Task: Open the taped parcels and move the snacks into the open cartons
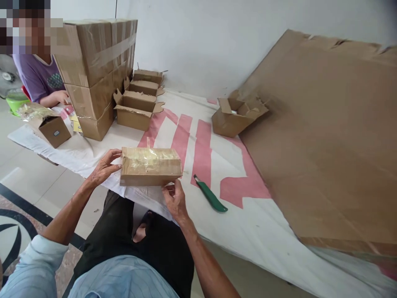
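A small, long cardboard box (151, 166), closed and with shiny clear tape over its top, is at the table's front edge before me. My left hand (107, 166) grips its left end, thumb and fingers against the side. At the lower right front corner my right hand (176, 200) holds the box, with its fingers curled at the bottom edge. A green-handled knife-like tool (211, 194) lies on the cloth to the right of my right hand.
Several open small boxes (135, 116) stand in a row behind, beside a tall stack of taped cartons (97, 54). Another open box (232, 120) adjoins a large cardboard sheet (325, 145) at right. A taped box (55, 130) sits at left, near a seated person in purple (37, 76).
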`<state>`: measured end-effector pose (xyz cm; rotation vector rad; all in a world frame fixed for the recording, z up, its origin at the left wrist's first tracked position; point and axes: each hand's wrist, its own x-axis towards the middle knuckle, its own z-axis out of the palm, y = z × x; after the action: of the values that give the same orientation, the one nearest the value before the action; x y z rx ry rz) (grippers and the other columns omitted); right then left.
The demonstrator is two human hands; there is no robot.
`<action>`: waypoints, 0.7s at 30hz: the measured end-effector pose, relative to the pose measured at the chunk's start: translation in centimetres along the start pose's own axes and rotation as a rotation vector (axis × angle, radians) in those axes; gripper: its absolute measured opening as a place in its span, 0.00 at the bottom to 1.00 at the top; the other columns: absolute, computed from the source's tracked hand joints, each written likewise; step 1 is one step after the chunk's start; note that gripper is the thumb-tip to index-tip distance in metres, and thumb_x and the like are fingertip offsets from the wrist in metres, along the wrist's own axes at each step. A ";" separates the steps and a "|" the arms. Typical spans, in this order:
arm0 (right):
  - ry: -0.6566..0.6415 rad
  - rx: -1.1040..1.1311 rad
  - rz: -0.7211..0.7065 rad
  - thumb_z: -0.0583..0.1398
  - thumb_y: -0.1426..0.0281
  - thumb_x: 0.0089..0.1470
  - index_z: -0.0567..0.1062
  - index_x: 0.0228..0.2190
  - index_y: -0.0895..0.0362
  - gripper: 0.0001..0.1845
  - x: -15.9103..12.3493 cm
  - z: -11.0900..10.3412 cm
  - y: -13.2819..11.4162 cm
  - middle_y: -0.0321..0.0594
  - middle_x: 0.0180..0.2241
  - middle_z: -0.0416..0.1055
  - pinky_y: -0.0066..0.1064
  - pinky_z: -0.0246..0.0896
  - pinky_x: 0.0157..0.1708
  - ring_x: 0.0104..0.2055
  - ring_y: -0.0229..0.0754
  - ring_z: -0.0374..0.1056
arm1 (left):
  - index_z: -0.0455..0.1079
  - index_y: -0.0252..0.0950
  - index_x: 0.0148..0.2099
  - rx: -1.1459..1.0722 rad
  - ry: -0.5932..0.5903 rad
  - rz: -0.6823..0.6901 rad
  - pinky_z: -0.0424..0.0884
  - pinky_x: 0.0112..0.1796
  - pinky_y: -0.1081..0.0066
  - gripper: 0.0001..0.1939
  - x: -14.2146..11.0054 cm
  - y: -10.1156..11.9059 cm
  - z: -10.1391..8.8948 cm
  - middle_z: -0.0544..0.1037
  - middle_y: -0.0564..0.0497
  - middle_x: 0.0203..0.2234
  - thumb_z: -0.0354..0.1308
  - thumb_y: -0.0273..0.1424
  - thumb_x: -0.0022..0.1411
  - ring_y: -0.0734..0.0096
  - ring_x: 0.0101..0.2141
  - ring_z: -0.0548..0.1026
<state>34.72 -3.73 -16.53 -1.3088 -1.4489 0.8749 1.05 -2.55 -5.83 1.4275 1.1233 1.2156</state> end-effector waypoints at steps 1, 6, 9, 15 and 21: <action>0.002 -0.003 -0.007 0.65 0.56 0.63 0.73 0.48 0.50 0.16 0.0 0.1 0.1 0.37 0.33 0.75 0.38 0.71 0.30 0.32 0.48 0.72 | 0.79 0.48 0.60 0.011 0.007 -0.008 0.75 0.67 0.43 0.28 0.1 0.1 0.1 0.80 0.44 0.66 0.77 0.47 0.61 0.34 0.73 0.72; 0.008 -0.013 -0.014 0.64 0.58 0.63 0.71 0.45 0.49 0.13 -0.1 0.2 0.4 0.36 0.32 0.74 0.38 0.72 0.31 0.32 0.48 0.73 | 0.78 0.48 0.58 0.013 0.041 -0.023 0.75 0.67 0.43 0.26 -0.1 0.8 0.5 0.82 0.45 0.65 0.77 0.47 0.61 0.34 0.73 0.73; 0.018 -0.021 -0.029 0.65 0.59 0.61 0.70 0.43 0.48 0.12 -0.3 0.2 0.5 0.35 0.32 0.73 0.39 0.73 0.34 0.33 0.47 0.73 | 0.78 0.48 0.56 0.004 0.052 -0.008 0.75 0.68 0.43 0.25 -0.2 1.1 0.6 0.82 0.44 0.64 0.77 0.49 0.62 0.35 0.72 0.75; 0.028 -0.013 -0.041 0.64 0.62 0.59 0.70 0.45 0.48 0.13 -0.6 0.5 0.6 0.35 0.35 0.73 0.39 0.73 0.35 0.34 0.47 0.72 | 0.78 0.46 0.52 -0.002 0.042 0.031 0.72 0.70 0.44 0.23 0.3 1.3 0.7 0.84 0.45 0.63 0.78 0.50 0.63 0.39 0.71 0.76; 0.029 -0.024 -0.051 0.63 0.63 0.59 0.73 0.50 0.50 0.18 -0.8 0.6 0.6 0.38 0.39 0.74 0.39 0.73 0.37 0.36 0.46 0.73 | 0.83 0.44 0.56 0.094 0.017 0.029 0.83 0.59 0.51 0.28 0.5 2.0 1.4 0.80 0.41 0.68 0.81 0.51 0.60 0.35 0.70 0.75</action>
<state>34.27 -4.35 -17.38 -1.2918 -1.4670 0.8045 2.60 -2.49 -3.93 1.5106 1.1888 1.2108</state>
